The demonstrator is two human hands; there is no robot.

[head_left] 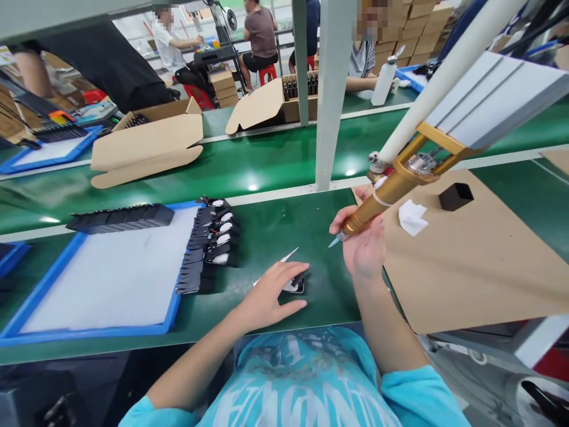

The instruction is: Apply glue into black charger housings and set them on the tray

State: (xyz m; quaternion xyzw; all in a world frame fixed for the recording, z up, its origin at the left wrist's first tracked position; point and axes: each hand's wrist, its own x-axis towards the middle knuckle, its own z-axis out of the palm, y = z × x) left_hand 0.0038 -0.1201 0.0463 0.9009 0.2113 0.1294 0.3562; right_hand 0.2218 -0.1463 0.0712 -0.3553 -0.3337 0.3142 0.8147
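Note:
My right hand (367, 243) wraps around the lower end of a gold glue dispenser (377, 193), whose pale blue nozzle tip points down and left above the green bench. My left hand (271, 293) lies low over the bench, with thumb and fingers stretched apart. Between them sits a small black-and-white part (296, 284), partly covered by the hand. Beyond the fingers, a thin white pointed strip (290, 255) sticks out; its other end is hidden. The nozzle tip is apart from the small part, up and to its right.
To the left, a blue-rimmed tray (171, 314) carries rows of black parts (193, 270). At right, a cardboard sheet (471, 267) bears a crumpled white tissue (412, 217) and a black box (456, 196). A white post (329, 95) rises ahead. Other people sit beyond the conveyor.

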